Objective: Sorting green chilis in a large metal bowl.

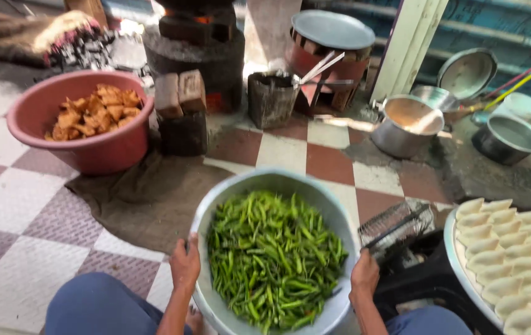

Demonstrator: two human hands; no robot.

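Observation:
A wide steel bowl (231, 189) heaped with green chillies (273, 255) sits low in the middle of the head view, above my knees. My left hand (185, 263) grips its left rim, thumb over the edge. My right hand (364, 273) grips the right rim. Both forearms reach up from the bottom edge of the frame.
A pink tub (101, 149) of fried snacks stands at the left on the checkered floor. A brown cloth (147, 198) lies under the bowl. Clay stoves, a steel pot (402, 139) with a ladle and a wire skimmer (395, 226) surround it. A tray (454, 257) of raw dumplings is at right.

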